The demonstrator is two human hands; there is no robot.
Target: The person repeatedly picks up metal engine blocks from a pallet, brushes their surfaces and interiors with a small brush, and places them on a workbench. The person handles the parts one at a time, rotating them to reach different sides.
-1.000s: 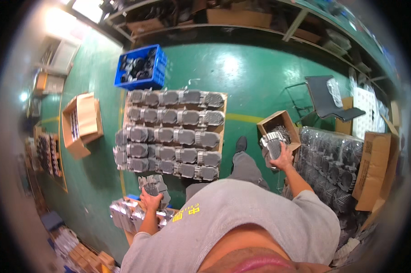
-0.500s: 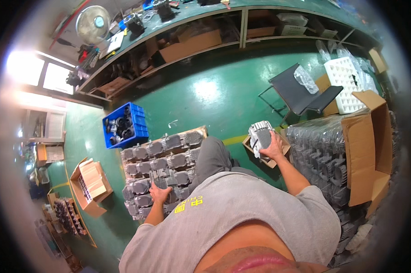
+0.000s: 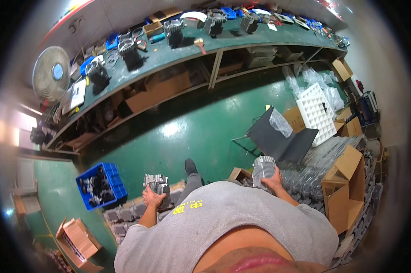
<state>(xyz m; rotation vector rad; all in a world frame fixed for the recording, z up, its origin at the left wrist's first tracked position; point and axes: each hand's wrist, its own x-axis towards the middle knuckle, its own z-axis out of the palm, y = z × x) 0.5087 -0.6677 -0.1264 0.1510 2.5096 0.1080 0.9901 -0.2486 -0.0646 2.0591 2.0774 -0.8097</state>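
A: Finned grey casting clasped in left hand, above stacked castings beside blue crate.
B: Second casting gripped by right hand, near open carton.
A: Probably heavy, rigid, sharp-finned. Best gripped around body, palm underneath.

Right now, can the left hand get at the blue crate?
Probably not. The left hand is already gripping a grey finned casting, so it is occupied. The blue crate sits on the floor off to its left, with a clear gap between them.
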